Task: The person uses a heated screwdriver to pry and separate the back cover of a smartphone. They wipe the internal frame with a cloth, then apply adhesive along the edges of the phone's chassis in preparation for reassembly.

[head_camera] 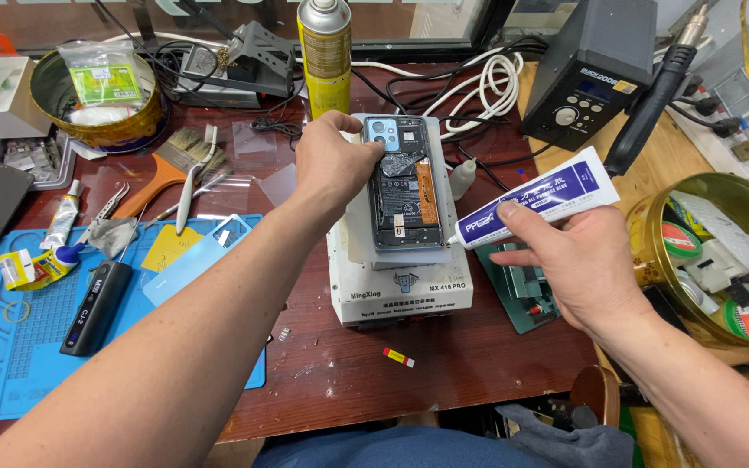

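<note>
The opened phone (pixel 405 186), its back cover off and the battery and boards exposed, is laid flat on the white heating plate (pixel 399 282) at the middle of the worktop (pixel 478 355). It is steadied at its top corner, by the blue camera block, by the left hand (pixel 333 160), whose fingers are curled over the edge and closed on the frame. A white and purple glue tube (pixel 541 201) is gripped in the right hand (pixel 578 264), thumb pressed on top, and the nozzle is aimed at the lower right edge of the phone, touching it or just beside it; which of the two cannot be told from this angle.

The risks are plain. If the tube is squeezed too hard, glue could be spread past the frame onto the battery or the orange cable beside it. If the hold at the top corner is loosened, the phone could be pushed askew on the plate by the nozzle and the bead broken. The pale blue back cover (pixel 192 260) is left well apart on the blue mat (pixel 10 364), near the brush (pixel 171 169) and tweezers (pixel 110 204), so dust could be gathered on it. A spray can (pixel 324 52) is stood just behind the left hand and could be knocked over.
</note>
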